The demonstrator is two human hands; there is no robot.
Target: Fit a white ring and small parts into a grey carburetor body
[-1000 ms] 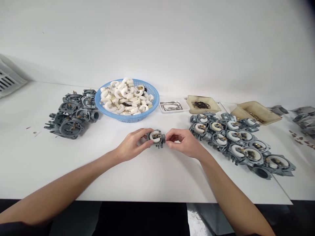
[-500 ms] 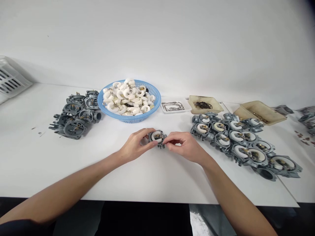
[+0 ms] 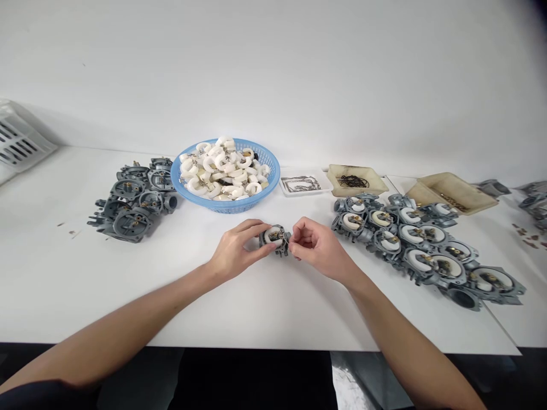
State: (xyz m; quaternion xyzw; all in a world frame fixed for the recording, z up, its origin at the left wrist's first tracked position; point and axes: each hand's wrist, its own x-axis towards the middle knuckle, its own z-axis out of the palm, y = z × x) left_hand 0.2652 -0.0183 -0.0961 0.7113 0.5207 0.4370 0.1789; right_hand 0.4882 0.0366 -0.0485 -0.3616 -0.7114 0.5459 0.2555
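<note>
My left hand (image 3: 239,249) grips a small grey carburetor body (image 3: 280,248) from its left side, thumb in front and fingers behind. The carburetor rests on the table with its open bowl side up. Inside it lies a white ring-shaped float (image 3: 272,236) with brass parts beside it. At the carburetor's right edge, my right hand (image 3: 314,246) is closed in a pinch, thumb against forefinger. A thin metal pin (image 3: 286,241) appears to stick out of the pinch toward the carburetor; most of it is hidden by the fingertips.
A blue basket (image 3: 179,193) heaped with white floats stands behind my hands. Grey carburetor bodies (image 3: 132,222) without floats sit left; several with floats (image 3: 421,262) sit right. Along the wall are a white tray (image 3: 287,192) of thin pins and two yellowish trays (image 3: 371,185) (image 3: 474,202).
My right hand has drawn slightly up and away from the carburetor's right edge, and its fingers have curled more. The left hand keeps its hold on the carburetor.
</note>
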